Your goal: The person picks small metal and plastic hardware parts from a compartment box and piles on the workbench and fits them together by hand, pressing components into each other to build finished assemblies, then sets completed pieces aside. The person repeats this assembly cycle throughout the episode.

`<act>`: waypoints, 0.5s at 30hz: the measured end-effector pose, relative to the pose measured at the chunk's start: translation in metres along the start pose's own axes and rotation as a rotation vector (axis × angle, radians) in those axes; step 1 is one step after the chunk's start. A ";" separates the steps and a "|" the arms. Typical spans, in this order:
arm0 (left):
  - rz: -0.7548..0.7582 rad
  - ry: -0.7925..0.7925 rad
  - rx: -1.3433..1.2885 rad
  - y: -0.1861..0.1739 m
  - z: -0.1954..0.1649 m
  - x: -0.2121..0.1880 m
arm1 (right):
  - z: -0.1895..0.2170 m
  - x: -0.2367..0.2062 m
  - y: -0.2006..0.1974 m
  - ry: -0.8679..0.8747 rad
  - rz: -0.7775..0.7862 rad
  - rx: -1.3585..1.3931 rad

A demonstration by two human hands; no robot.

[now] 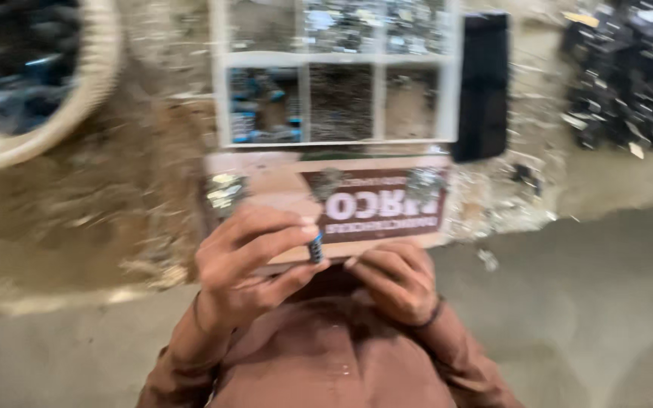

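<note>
My left hand [251, 261] pinches a small dark part with a blue end [316, 248] between thumb and fingers, low in the middle of the blurred head view. My right hand [396, 283] is curled just right of it, fingertips close to the part; whether it holds anything I cannot tell. Both hands hover over the near edge of a flat cardboard board [281, 189] with a maroon printed label. Three small heaps of shiny metal bits [224, 190] lie on the board's far side.
A white divided tray [339, 60] holding sorted small metal and blue parts sits beyond the board. A round white basket [77, 98] with dark parts is at upper left, a black flat object [481, 87] right of the tray, a dark pile of parts [629, 75] at upper right.
</note>
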State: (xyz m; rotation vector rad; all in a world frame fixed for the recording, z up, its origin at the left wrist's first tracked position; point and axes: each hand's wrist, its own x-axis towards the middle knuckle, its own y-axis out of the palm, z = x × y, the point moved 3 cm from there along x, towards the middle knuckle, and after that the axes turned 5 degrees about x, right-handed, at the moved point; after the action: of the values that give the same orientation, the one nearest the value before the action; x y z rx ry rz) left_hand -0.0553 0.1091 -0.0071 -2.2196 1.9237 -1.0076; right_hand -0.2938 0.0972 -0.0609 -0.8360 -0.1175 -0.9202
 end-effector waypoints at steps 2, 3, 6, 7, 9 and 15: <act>0.050 -0.011 -0.037 0.012 -0.002 0.002 | -0.001 -0.011 0.001 0.253 -0.099 0.350; 0.075 -0.014 -0.056 0.020 -0.004 0.002 | -0.006 -0.016 0.002 0.470 -0.115 0.676; 0.120 -0.057 -0.081 0.034 -0.009 0.002 | -0.009 -0.019 -0.001 0.729 -0.264 0.920; 0.141 -0.043 -0.087 0.038 -0.009 0.002 | -0.005 -0.014 -0.008 0.559 -0.330 0.482; 0.177 -0.026 -0.080 0.042 -0.008 0.002 | 0.002 -0.006 -0.014 0.374 -0.390 0.173; 0.216 -0.001 -0.093 0.041 0.002 -0.002 | 0.011 0.005 -0.015 0.439 -0.513 0.524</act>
State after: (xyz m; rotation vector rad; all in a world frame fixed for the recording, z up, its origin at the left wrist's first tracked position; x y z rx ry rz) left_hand -0.0903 0.1005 -0.0277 -1.9975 2.1942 -0.9030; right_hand -0.2985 0.0968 -0.0421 -0.0973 -0.1845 -1.4535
